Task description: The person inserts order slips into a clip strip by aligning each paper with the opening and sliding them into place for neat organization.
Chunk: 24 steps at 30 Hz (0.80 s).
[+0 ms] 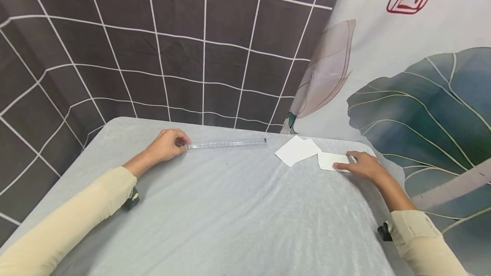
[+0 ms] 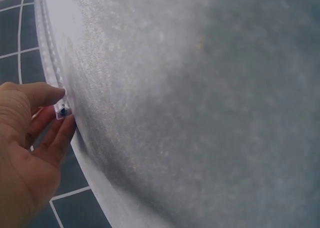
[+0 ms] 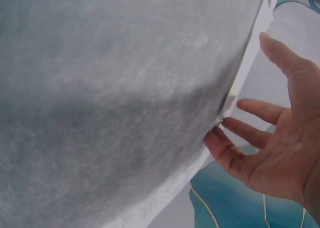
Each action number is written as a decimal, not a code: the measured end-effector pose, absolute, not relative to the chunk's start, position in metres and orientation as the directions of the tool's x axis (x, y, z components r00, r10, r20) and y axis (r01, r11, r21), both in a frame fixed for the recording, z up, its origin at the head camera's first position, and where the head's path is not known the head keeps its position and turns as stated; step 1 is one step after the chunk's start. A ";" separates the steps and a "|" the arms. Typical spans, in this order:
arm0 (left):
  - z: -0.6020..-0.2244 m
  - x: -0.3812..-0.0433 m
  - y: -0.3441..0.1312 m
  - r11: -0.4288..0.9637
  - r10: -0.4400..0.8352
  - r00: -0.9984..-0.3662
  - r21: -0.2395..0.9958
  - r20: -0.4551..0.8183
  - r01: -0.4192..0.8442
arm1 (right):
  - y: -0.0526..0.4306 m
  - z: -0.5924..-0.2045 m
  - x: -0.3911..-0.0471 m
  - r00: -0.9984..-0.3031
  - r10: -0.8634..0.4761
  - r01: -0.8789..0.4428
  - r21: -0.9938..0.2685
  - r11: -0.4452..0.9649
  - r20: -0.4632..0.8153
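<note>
A long clear plastic strip [image 1: 230, 143], perhaps a hollow tube or case, lies along the far part of the table. My left hand [image 1: 168, 145] pinches its left end between thumb and fingers. In the left wrist view, the square end of the strip [image 2: 62, 111] shows between the thumb [image 2: 50, 95] and fingertips. Over on the right, my right hand [image 1: 363, 166] is at a white card [image 1: 327, 161], fingers spread. Fingertips [image 3: 214, 137] touch the card's edge in the right wrist view, while the thumb stands apart from it.
Two overlapping white cards [image 1: 293, 151] lie between the strip and the right hand's card. A pale grey cloth [image 1: 238, 208] covers the table. Behind it hangs a dark gridded curtain [image 1: 180, 54], with a leaf-printed white cloth [image 1: 368, 54] on the right.
</note>
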<state>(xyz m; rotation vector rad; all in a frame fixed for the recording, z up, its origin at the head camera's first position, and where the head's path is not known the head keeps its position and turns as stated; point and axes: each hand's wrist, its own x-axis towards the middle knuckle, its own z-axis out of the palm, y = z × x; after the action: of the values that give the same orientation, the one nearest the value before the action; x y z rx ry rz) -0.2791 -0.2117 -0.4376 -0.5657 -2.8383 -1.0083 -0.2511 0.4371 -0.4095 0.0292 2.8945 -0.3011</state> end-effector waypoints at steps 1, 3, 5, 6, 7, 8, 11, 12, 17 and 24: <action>-0.438 -0.279 -0.211 0.716 0.316 -0.929 0.595 0.192 0.366 | 0.438 -0.410 -0.252 -0.975 -0.009 0.036 -0.199 0.979 -0.223; -0.437 -0.280 -0.211 0.718 0.314 -0.929 0.592 0.193 0.366 | 0.440 -0.412 -0.254 -0.977 -0.019 0.025 -0.199 0.980 -0.212; -0.437 -0.280 -0.211 0.719 0.313 -0.930 0.591 0.192 0.365 | 0.453 -0.424 -0.262 -0.981 -0.030 0.010 -0.206 0.978 -0.192; -0.438 -0.280 -0.211 0.718 0.314 -0.930 0.592 0.192 0.364 | 0.453 -0.423 -0.261 -0.982 -0.035 0.006 -0.212 0.977 -0.188; -0.438 -0.281 -0.211 0.718 0.315 -0.930 0.593 0.190 0.364 | 0.453 -0.423 -0.261 -0.982 -0.042 -0.001 -0.219 0.976 -0.182; -0.438 -0.281 -0.211 0.716 0.317 -0.929 0.594 0.192 0.367 | 0.453 -0.423 -0.260 -0.983 -0.050 -0.009 -0.226 0.974 -0.176; -0.439 -0.282 -0.214 0.704 0.331 -0.923 0.600 0.198 0.381 | 0.451 -0.422 -0.257 -0.986 -0.077 -0.039 -0.250 0.967 -0.145; -0.439 -0.283 -0.215 0.701 0.334 -0.921 0.601 0.200 0.384 | 0.441 -0.411 -0.250 -0.986 -0.081 -0.040 -0.259 0.965 -0.149; -0.440 -0.284 -0.219 0.690 0.330 -0.923 0.616 0.198 0.379 | 0.441 -0.415 -0.252 -0.988 -0.101 -0.064 -0.288 0.955 -0.116; -0.440 -0.283 -0.221 0.682 0.307 -0.934 0.643 0.181 0.349 | 0.441 -0.417 -0.254 -0.988 -0.107 -0.070 -0.287 0.955 -0.115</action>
<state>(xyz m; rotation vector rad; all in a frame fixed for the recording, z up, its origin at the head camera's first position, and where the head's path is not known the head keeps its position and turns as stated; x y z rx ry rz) -0.2834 -0.2208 -0.4399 -0.5520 -2.8269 -1.1002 -0.2540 0.4410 -0.4166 -0.1351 2.9786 -0.4297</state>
